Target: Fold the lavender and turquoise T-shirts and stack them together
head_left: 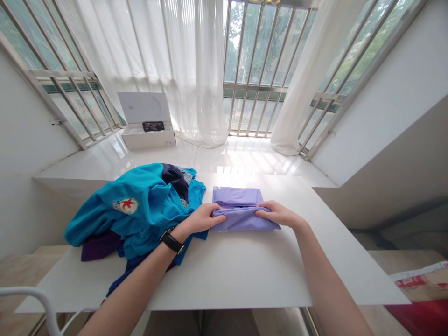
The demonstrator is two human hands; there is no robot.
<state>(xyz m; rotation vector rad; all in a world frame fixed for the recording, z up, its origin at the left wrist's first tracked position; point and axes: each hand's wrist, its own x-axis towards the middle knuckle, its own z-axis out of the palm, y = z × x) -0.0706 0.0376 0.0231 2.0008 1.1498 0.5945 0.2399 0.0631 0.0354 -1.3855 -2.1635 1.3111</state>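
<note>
One folded lavender cloth (241,219) lies flat on the white table (252,275), its long axis running from 9 to 3 o'clock, with the gap between its two flaps along the same line. Two hands hold the near flap: the left hand (205,218) at the 9 o'clock end and the right hand (282,214) toward the 3 o'clock end, both partly closed, pinching fabric between thumb and fingers. One black watch (172,241) is on the left wrist. At 9 o'clock from the cloth is one heap of clothes (140,200), mostly turquoise, with one round badge (126,206) showing a red star shape; its lettering is unreadable. One open white box (149,139) stands at 10 o'clock, its small print illegible.
</note>
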